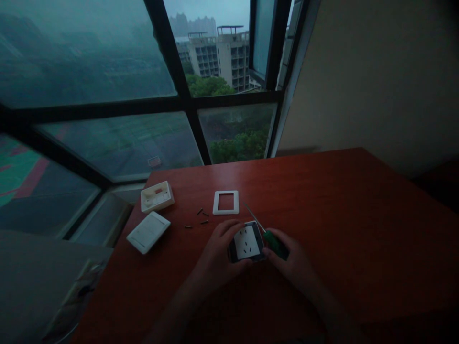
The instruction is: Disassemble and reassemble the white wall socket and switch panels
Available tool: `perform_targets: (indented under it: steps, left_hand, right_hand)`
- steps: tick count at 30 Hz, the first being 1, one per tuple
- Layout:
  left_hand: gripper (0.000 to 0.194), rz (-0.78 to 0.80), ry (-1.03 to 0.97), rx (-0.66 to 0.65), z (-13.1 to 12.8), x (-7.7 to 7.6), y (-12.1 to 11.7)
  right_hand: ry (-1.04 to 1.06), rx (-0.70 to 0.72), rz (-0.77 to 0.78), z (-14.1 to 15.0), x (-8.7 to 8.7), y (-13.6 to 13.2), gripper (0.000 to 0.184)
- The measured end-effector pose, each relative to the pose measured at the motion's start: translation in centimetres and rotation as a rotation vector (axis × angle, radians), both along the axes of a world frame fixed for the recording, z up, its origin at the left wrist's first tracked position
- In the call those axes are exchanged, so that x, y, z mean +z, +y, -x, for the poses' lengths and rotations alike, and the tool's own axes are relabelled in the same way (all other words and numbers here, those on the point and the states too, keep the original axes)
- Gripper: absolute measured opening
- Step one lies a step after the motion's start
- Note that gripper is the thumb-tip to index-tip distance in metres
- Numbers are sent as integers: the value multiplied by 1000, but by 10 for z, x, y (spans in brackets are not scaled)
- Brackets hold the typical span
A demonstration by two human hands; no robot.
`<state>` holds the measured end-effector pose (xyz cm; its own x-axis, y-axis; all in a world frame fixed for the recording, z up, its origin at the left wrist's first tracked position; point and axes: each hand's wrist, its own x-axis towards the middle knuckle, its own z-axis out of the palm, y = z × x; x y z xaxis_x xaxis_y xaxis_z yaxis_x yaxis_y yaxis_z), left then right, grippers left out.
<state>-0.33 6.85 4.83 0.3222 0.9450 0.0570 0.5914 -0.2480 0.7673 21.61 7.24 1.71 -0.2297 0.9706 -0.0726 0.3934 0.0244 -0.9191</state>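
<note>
socket (248,242) in left hand (219,249), green-handled screwdriver (273,242) in right hand (294,260)

A squarish electrical socket module with a white plastic face and a dark surround (246,242) is held face up, slightly turned, with five short dark slots showing. Just beside its right edge is a slim screwdriver with a green handle and thin metal shaft (271,239), slanting forward and left past the module's far corner; whether they touch cannot be told.
</note>
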Motion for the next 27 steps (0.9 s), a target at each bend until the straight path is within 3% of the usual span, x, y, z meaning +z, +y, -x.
perform_targets:
  steps: [14,19,27]
  left_hand:
    - [60,-95,-47,-30,0,-6,-3]
    - [68,-21,-27,-48,-4,5,-1]
    - [81,11,297,-153,-12,29,15]
  right_hand:
    - [-60,25,27,-3,3,-3,49]
    - [-69,26,35,-3,3,-4,48]
    - [-49,32,18,-3,4,-4,49]
